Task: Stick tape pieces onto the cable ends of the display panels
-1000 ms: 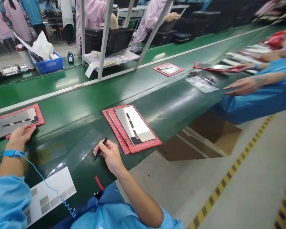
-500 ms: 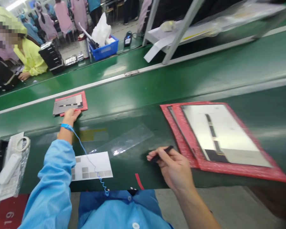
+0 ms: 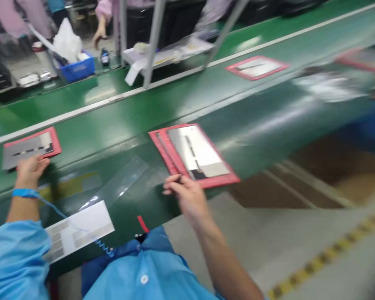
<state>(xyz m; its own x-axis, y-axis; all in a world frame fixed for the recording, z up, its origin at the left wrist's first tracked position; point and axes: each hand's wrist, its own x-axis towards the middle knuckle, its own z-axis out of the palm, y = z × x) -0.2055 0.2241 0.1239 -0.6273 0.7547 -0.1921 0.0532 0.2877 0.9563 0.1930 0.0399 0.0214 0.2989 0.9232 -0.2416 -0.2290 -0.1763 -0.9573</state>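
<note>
My left hand (image 3: pixel 30 168) reaches out to the near edge of a grey metal panel on a red mat (image 3: pixel 29 147) on the green conveyor belt; its fingers curl on that edge. A blue wrist strap (image 3: pixel 22 193) with a coiled cord circles that wrist. My right hand (image 3: pixel 187 194) is closed round a thin black tool (image 3: pixel 178 180), right beside a stack of red mats topped by a silvery panel (image 3: pixel 196 153). A clear plastic sheet (image 3: pixel 120 182) lies between my hands. The picture is blurred by motion.
A white card with grey squares (image 3: pixel 78 230) lies at the bench's near edge. Another red mat with a panel (image 3: pixel 256 67) rides farther along the belt. Metal frame legs (image 3: pixel 154 39), a blue bin (image 3: pixel 76 70) and people in pink coats stand beyond the belt.
The camera has swung back to the right. My right hand has moved with the black tool up to the stack of red mats. My left hand stays on the far panel.
</note>
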